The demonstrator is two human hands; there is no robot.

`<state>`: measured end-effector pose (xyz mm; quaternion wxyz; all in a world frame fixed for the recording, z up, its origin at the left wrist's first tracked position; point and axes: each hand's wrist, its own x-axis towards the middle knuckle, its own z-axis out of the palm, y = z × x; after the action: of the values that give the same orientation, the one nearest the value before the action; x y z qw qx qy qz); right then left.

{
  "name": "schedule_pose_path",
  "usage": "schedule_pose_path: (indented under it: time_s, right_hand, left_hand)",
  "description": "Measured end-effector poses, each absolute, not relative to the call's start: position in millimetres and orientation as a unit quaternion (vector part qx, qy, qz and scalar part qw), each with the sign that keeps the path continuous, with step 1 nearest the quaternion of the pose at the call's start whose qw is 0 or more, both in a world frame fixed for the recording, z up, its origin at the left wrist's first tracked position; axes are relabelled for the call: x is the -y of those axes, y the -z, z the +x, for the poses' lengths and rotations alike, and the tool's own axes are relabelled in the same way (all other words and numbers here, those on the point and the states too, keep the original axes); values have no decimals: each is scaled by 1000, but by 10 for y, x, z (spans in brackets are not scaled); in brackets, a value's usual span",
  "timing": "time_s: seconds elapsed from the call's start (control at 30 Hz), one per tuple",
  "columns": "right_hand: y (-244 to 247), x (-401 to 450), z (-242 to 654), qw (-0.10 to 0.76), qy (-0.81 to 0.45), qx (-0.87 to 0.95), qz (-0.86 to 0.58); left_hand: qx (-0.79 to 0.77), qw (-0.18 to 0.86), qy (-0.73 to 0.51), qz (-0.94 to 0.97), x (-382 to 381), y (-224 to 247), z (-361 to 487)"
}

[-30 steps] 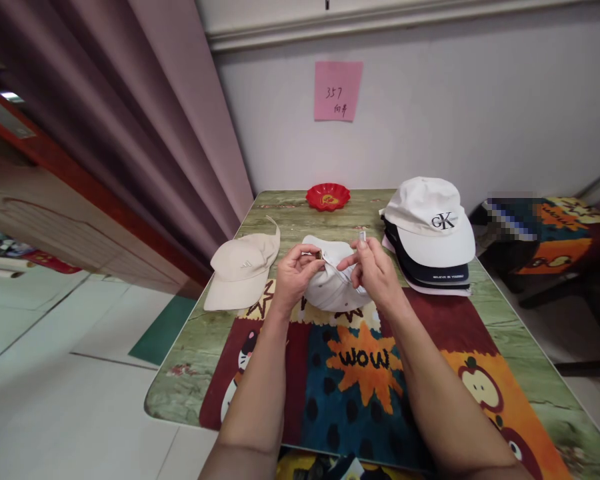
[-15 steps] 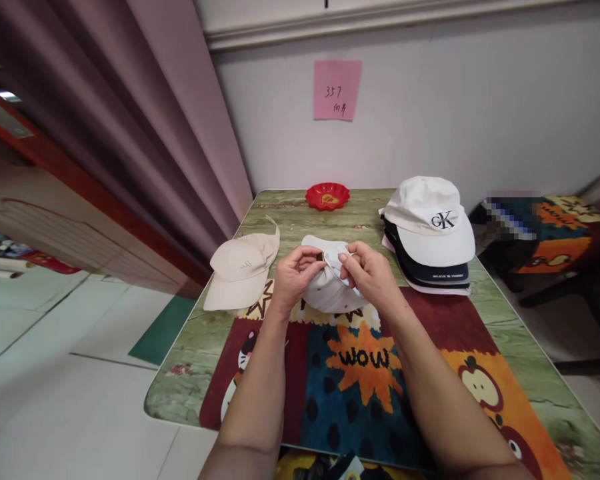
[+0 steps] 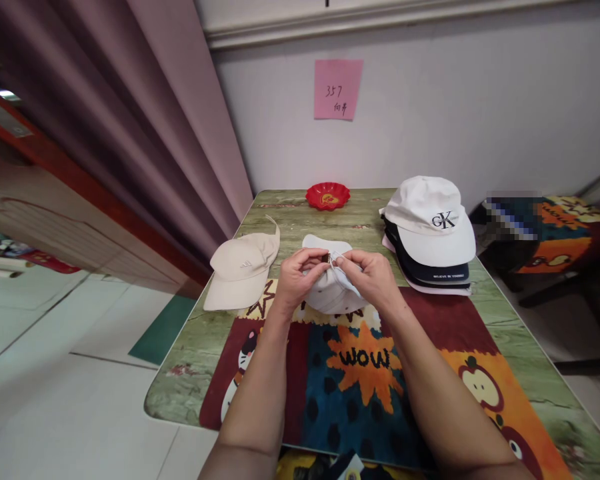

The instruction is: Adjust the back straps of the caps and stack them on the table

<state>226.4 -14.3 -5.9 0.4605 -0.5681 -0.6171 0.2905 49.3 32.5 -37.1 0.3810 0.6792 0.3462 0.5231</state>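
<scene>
A white baseball cap (image 3: 333, 298) lies at the middle of the table with its brim pointing away from me and its back strap towards me. My left hand (image 3: 301, 272) pinches the metal buckle (image 3: 325, 258) end of that strap between thumb and fingers. From the other side, my right hand (image 3: 367, 272) grips the loose end of the cap strap, close against the buckle. Whether the strap end is inside the buckle is hidden by my fingertips. On the left rests a beige cap (image 3: 243, 267), its strap end sticking up loose.
Several stacked caps stand on the right, topped by a white cap (image 3: 427, 217) with black letters. A red scalloped dish (image 3: 328, 196) sits at the back of the table. Under my arms lies a colourful mat (image 3: 363, 400). A covered stool (image 3: 560, 233) stands beyond the right edge.
My right hand has moved left, bringing the strap end up to the buckle. My left hand has shifted slightly right. The other caps have not moved.
</scene>
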Motion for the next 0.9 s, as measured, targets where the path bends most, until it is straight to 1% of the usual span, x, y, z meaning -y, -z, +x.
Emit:
schedule_pose_path:
  time_s: [0.2,0.37,0.6,0.77,0.9]
  right_hand:
    - [77,130,2283,450,-301,623,-565]
    - [65,136,2299,432,-287,640,-568]
    - [22,153,2307,407,-281,651,-576]
    - [13,165,2290,403,-279,654,-577]
    - [25,161,2282,400,-276,657,-576]
  left_hand:
    - [-345,376,-519,685,-320,355,488]
    - [-343,388,-519,680,-317,351,492]
    - [-335,377,-514,693,-307,316,487]
    - [-332,364,-524,695,-296,296,486]
    - [-333,374,-531,684,-294,295,495]
